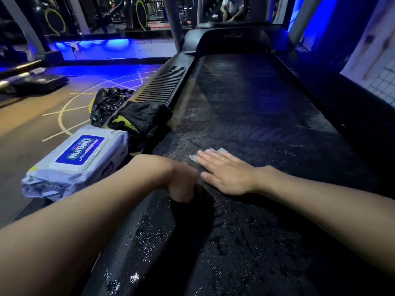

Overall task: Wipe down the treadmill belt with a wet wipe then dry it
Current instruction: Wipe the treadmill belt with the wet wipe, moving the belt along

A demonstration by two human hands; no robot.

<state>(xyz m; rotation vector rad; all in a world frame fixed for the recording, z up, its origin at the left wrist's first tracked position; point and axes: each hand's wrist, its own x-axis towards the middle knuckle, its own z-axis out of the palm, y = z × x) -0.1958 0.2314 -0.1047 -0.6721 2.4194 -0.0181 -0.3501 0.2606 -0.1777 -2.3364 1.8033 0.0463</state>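
Head view: only view supplied; looks forward and down along a treadmill in a dim gym.
Treadmill belt [256, 99]: dark and textured, running from the near edge of the frame to the black motor hood [233, 41]. Streaks and a duller brown band show along its left side; fine bright droplets speckle the near end.
Wet wipe [215, 151]: white, lying flat on the belt left of centre, mostly covered by fingers.
Right hand [224, 174]: palm down, fingers straight and together, pressing the wipe onto the belt.
Left hand [181, 182]: at the belt's left edge, fingers curled downward into a dark area; whether they hold anything cannot be told.
Left side rail [166, 86]: black with a ribbed section; a black cloth with yellow-green trim [141, 118] lies bunched on it, just beside the belt.
Wipe pack [79, 161]: pale soft pack with a blue lid label, lid closed, just left of the treadmill and touching the cloth.
Black plastic bag [106, 103]: crumpled on the floor behind the pack.
Floor [32, 124]: dark, marked with yellow and white lines.
Room: blue strip lighting [96, 43] runs low along the far wall; other machines [53, 20] stand beyond; a second person [233, 7] is partly visible past the hood; a pale tiled wall [382, 82] borders the right.
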